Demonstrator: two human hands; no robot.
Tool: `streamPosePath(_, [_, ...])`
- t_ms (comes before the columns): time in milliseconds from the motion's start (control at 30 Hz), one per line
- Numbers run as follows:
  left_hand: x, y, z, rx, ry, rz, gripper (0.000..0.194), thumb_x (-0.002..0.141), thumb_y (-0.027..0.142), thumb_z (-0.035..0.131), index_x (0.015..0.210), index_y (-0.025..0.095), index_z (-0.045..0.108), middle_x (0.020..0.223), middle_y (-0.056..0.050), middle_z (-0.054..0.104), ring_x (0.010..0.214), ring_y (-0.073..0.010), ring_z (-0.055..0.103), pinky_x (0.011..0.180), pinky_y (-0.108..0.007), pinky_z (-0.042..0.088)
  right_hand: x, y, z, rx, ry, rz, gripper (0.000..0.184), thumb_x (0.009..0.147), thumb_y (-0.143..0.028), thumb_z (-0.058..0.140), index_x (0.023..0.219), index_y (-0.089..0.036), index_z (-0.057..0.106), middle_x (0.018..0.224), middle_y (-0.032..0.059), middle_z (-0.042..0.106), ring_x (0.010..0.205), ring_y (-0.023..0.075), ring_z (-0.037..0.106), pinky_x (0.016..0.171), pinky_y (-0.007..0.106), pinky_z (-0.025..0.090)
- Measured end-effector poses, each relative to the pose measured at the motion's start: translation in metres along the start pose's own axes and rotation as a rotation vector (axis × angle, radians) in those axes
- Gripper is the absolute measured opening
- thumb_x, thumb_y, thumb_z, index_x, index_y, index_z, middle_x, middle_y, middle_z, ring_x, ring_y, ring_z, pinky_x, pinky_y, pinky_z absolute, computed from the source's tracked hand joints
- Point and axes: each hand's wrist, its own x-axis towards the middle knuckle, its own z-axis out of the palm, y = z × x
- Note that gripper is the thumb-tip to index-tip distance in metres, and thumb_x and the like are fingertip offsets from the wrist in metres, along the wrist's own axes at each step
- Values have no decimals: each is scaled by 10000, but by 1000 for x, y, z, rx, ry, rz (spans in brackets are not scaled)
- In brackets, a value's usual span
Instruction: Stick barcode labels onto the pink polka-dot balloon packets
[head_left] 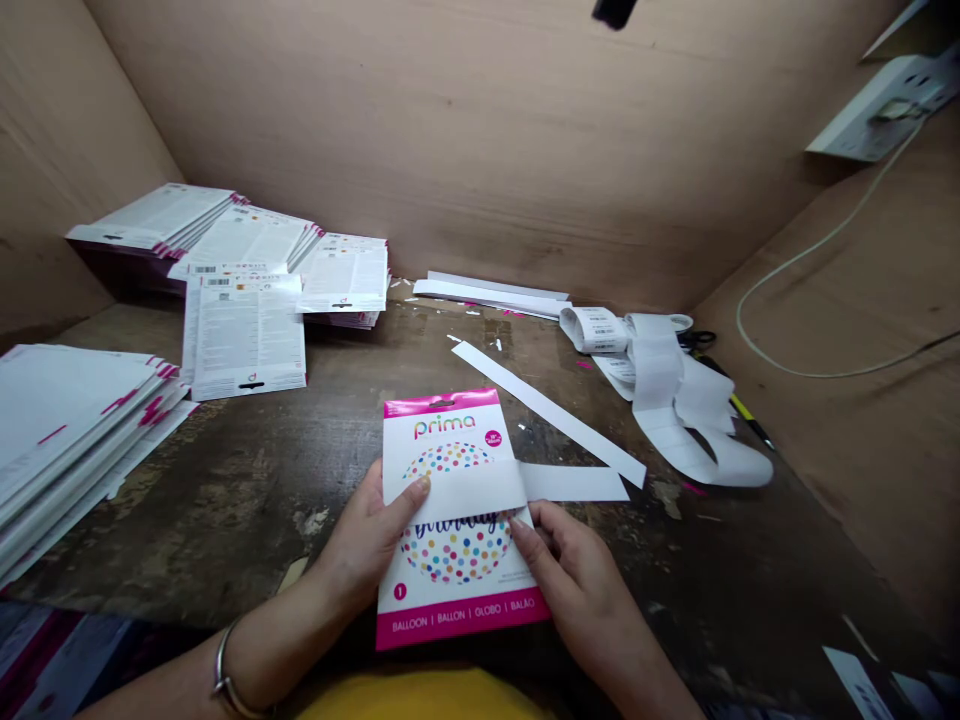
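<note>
Stacked printed packets (pixel 75 430) beyond left hand. Left hand (pixel 375 540) closed, thumb pressing white paper strip (pixel 457 490) across pink balloon packet (pixel 457 595), packet between hands. Right hand (pixel 562 570) pinching strip's lower edge. Looped barcode labels (pixel 660 390) beyond right hand.

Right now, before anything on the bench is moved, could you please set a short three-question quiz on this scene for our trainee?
1. Which hand's thumb rests on the white paper strip lying across the pink-and-white Prima balloon packet?
2. True or false: the stacks of white printed packets lie to the left of the hands on the dark, scarred wooden bench.
3. What pattern fills the balloon picture on the packet? A) stripes B) coloured dots C) stars

Key: 1. The left hand. 2. True. 3. B.
</note>
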Motion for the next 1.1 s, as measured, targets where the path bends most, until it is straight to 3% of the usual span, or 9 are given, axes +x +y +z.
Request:
streamPosePath(133, [-1, 1, -1, 3, 7, 43, 635, 714, 312, 714, 1231, 211, 360, 1060, -119, 665, 832, -284, 682, 679, -407, 574, 7, 3, -2, 131, -5, 5, 336, 904, -469, 400, 844, -178, 558, 774, 37, 661, 710, 193, 620, 578, 249, 451])
streamPosePath(233, [0, 1, -6, 13, 30, 49, 589, 713, 293, 717, 1189, 206, 381, 1043, -116, 669, 839, -287, 680, 687, -419, 573, 7, 8, -6, -67, -27, 5, 367, 914, -466, 372, 800, -189, 586, 750, 40, 664, 684, 206, 620, 573, 284, 456])
streamPosePath(333, [1, -1, -8, 20, 45, 85, 532, 737, 298, 694, 1159, 206, 384, 1067, -118, 658, 894, -292, 666, 715, -427, 567, 6, 6, -13, -484, 338, -146, 353, 908, -429, 393, 820, -184, 632, 773, 76, 665, 712, 246, 614, 625, 372, 478])
streamPosePath(433, [2, -3, -4, 53, 25, 166, 494, 766, 307, 664, 1155, 208, 377, 1115, -115, 637, 958, -280, 645, 783, -427, 548, 7, -8, -5, -686, 630, -543, 282, 899, -268, 441, 1038, -115, 632, 1068, 153, 643, 1019, 280, 573, 870, 448, 468])
streamPosePath(567, [1, -3, 5, 114, 14, 279, 446, 778, 291, 651, 1131, 181, 402, 1131, -109, 630, 1028, -251, 613, 906, -398, 492, 12, -19, 33, -838, 351, -849, 361, 874, -108, 420, 1202, -23, 546, 1276, 180, 532, 1252, 275, 418, 987, 417, 445])
streamPosePath(700, [-4, -4, 7, 77, -17, 265, 467, 782, 300, 645, 1156, 199, 383, 1156, -104, 618, 1033, -262, 609, 876, -406, 511, 12, -1, 58, -893, 371, -743, 427, 875, -129, 427, 1270, 29, 463, 1318, 237, 463, 1287, 327, 348, 960, 473, 464])
streamPosePath(867, [-9, -3, 9, 57, -21, 225, 499, 772, 303, 656, 1173, 222, 370, 1148, -98, 618, 951, -260, 644, 785, -386, 554, 4, 15, 55, -740, 527, -544, 561, 892, -257, 459, 1369, 3, 322, 1423, 253, 293, 1326, 350, 258, 978, 538, 415])
streamPosePath(967, [-10, -4, 9, 34, -22, 223, 519, 764, 304, 664, 1184, 225, 369, 1135, -100, 620, 901, -259, 658, 744, -388, 566, 3, 12, 48, -473, 513, -366, 587, 903, -322, 444, 1410, -79, 275, 1448, 199, 281, 1303, 325, 324, 981, 500, 419])
streamPosePath(1100, [-10, -6, 6, -2, -41, 235, 528, 770, 300, 661, 1203, 236, 366, 1113, -93, 629, 908, -256, 655, 745, -386, 564, 10, 1, 31, 243, 306, -33, 576, 849, -413, 541, 1350, -162, 406, 1285, 152, 533, 1141, 312, 528, 895, 460, 488])
